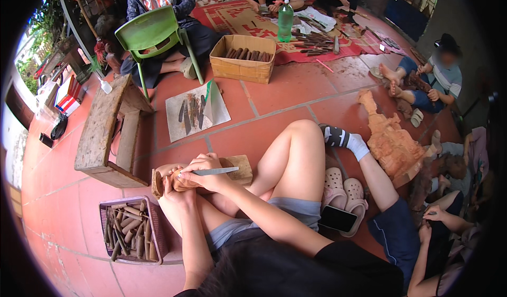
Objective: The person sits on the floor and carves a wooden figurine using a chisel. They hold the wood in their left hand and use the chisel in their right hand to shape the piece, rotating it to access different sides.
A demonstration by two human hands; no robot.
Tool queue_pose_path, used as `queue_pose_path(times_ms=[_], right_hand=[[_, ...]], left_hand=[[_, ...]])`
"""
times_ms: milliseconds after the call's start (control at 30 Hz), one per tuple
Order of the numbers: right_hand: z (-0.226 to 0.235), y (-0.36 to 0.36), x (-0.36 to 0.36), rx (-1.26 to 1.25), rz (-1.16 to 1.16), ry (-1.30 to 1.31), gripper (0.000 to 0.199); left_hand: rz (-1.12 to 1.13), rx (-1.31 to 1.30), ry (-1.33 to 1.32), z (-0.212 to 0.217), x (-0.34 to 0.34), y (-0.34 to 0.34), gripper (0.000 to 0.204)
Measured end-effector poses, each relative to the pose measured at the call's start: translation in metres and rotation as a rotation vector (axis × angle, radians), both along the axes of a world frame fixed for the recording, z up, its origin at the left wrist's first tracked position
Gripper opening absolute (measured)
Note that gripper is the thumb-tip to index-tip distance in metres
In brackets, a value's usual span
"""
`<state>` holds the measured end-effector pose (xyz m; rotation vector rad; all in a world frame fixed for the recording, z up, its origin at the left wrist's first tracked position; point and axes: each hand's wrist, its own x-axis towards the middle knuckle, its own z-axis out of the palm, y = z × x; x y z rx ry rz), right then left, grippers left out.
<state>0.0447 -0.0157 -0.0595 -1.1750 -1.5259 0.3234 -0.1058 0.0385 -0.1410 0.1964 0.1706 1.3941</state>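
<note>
my left hand (171, 183) is wrapped around a small brown carved wooden figure (168, 180) resting against my raised knee, above the red tiled floor (274, 101). my right hand (203, 171) is closed on a thin grey metal carving chisel (215, 171), blade lying across the figure. a purple plastic basket of wooden sticks (132, 229) sits just beside my left forearm.

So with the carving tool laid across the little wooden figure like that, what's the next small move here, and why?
Probably a short, shallow push of the carving tool along the wooden figure. The right hand grips the tool with its blade lying over the figure, and the left hand cups the figure from below, braced near the wooden block. Both are set for a cut.
</note>
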Motion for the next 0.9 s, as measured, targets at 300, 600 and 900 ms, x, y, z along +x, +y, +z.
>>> queue_pose_path(times_ms=[300,600,900], right_hand=[[-0.004,-0.004,0.006,-0.083,-0.066,0.042,0.018],[0.001,-0.010,0.028,-0.209,-0.065,0.027,0.019],[0.005,-0.004,-0.015,-0.003,-0.051,-0.108,0.028]], left_hand=[[0.017,-0.041,0.044,0.005,0.002,-0.003,0.020],[0.045,-0.028,0.034,-0.005,-0.002,0.005,0.017],[-0.023,-0.014,0.019,0.004,0.000,-0.003,0.018]])
